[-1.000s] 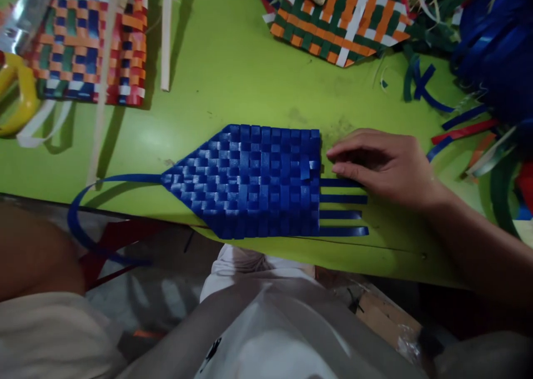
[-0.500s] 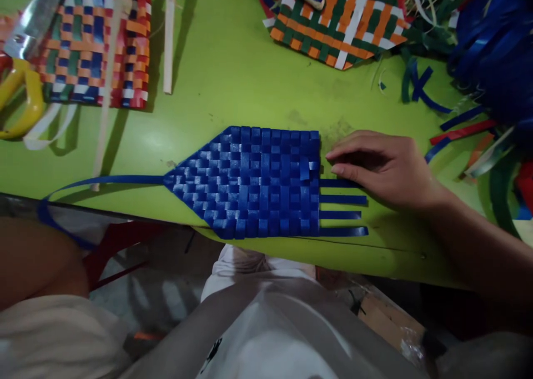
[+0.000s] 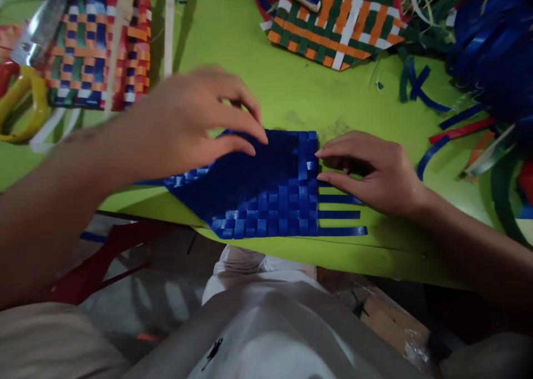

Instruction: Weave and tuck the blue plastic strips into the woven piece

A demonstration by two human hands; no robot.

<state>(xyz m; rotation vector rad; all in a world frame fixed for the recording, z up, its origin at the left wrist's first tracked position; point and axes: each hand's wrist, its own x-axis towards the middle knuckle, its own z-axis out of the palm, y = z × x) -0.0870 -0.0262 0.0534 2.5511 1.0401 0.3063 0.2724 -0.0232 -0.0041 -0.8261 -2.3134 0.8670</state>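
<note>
A blue woven strap piece lies flat along the front of the green table, its pointed end to the left. Several loose blue strips stick out from its right edge. Over its upper left part hovers my left hand, fingers apart and a little blurred, holding nothing and casting a shadow on the weave. My right hand is at the right edge, thumb and forefinger apart, fingertips close to the upper corner and above the topmost loose strip. Whether those fingertips touch the weave I cannot tell.
Scissors with yellow and red handles lie at the far left beside an orange, blue and red woven piece. Thin wooden sticks are nearby. An orange and green woven piece lies at the back, with a blue strap bundle at right.
My left hand has come in from the left over the blue weave. My right hand has shifted slightly left, closer to the weave's right edge. The weave stays in place.
</note>
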